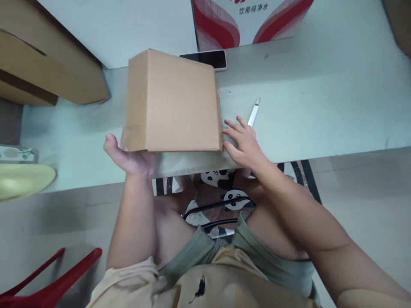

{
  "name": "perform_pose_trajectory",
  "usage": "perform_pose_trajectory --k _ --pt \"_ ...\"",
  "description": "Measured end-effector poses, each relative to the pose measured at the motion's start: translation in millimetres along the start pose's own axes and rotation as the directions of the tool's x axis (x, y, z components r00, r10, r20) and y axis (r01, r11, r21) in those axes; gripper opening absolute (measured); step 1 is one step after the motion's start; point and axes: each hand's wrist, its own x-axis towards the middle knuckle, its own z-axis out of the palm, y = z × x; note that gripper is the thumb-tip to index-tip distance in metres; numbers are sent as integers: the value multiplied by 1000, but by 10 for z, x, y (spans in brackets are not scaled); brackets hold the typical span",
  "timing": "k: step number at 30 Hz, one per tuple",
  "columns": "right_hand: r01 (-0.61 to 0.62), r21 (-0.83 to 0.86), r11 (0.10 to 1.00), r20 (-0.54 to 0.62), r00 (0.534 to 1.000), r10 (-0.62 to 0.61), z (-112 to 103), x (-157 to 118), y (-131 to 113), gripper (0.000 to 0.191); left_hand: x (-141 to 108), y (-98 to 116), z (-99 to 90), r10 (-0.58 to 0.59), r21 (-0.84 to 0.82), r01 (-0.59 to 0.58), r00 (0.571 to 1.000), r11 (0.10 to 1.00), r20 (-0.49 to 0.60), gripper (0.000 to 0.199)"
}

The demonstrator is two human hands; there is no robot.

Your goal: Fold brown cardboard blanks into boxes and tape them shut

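Observation:
A brown cardboard box (181, 105) is raised at the table's front edge, its plain faces toward me. My left hand (130, 158) supports its lower left corner from below, thumb sticking out to the left and the other fingers partly hidden behind the cardboard. At the lower right side of the box is my right hand (240, 141), its fingers spread and the fingertips at or very near the box's edge. Just beyond that hand lies a slim white utility knife (254, 113) on the table. Behind the box, a dark-screened phone (218, 59) is partly covered from view.
Large cartons stand behind: a white one (128, 30) and a red-and-white one (250, 25). Brown cartons (64, 64) fill the left of the pale table (321, 107). A yellow-green dish (25, 180) sits at the left edge. Red chair parts (70, 276) show at lower left.

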Motion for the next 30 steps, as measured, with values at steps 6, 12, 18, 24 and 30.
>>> perform_pose_trajectory --k 6,12,18,24,30 --pt "190 356 915 -71 982 -176 -22 0 -40 70 7 -40 84 17 -64 -22 998 998 -66 41" --pt "63 468 881 -168 986 19 -3 -16 -103 64 41 -158 87 -90 -69 83 990 994 -104 53" --pt "-21 480 877 -222 964 145 -59 -19 -136 42 74 -156 125 -110 -5 110 987 994 -113 58" --pt "50 542 839 -271 955 118 -118 -24 -147 34 69 -102 72 -99 57 112 975 992 -201 51" --pt "0 635 773 -341 898 280 -207 -15 -190 46 101 -82 -109 -159 2 160 984 987 -82 49"
